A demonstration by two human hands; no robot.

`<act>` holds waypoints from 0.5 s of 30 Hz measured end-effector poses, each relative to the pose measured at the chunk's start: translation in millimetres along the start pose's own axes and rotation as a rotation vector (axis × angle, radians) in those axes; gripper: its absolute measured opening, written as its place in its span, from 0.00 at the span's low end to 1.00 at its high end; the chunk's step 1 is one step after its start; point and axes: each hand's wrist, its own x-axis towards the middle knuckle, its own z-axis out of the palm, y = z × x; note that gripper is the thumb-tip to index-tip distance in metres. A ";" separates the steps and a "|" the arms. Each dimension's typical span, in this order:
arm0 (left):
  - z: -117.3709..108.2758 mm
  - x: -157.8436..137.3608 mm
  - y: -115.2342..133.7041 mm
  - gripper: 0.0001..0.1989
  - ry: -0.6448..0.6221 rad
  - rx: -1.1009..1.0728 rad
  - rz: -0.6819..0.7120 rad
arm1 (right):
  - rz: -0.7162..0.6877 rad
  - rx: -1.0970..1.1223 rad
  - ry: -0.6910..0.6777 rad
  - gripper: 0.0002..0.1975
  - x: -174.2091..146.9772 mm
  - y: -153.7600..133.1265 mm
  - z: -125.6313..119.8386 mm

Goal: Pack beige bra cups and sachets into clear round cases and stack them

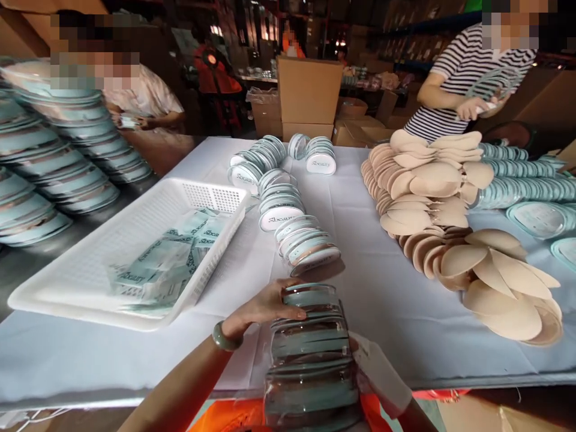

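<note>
A row of clear plastic packs point(310, 348) with pale teal cards runs from the table's front edge toward my body. My left hand point(274, 303) is closed over the far end of this row, thumb on top, a green bangle on the wrist. My right hand point(362, 354), in a white covering, lies against the row's right side; its fingers are hidden behind the packs. Just beyond my left hand, more packs point(308, 243) lean in a row, their end faces printed "Sbeauty".
A white plastic basket point(67, 303) at left holds flat printed teal packets point(166, 258). Beige cups point(427, 180) are heaped at right, beside rows of packs point(526, 189). Tall pack stacks point(45, 156) stand far left. One person point(144, 99) sits at left; another in stripes point(459, 72) stands at right.
</note>
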 end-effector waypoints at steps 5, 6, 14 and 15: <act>4.1 6.4 -5.2 0.34 -0.002 -0.046 -0.032 | 0.132 0.049 0.038 0.29 -7.7 13.8 8.3; 3.6 6.9 -5.6 0.33 -0.005 -0.032 -0.032 | 0.169 0.088 -0.023 0.31 -5.2 10.1 6.2; -1.4 7.9 10.1 0.35 -0.079 0.138 -0.082 | 0.429 -0.070 -0.517 0.19 22.9 -41.5 -36.9; -0.5 7.6 11.4 0.35 -0.074 0.144 -0.074 | 0.438 -0.153 -0.549 0.19 24.8 -54.8 -38.9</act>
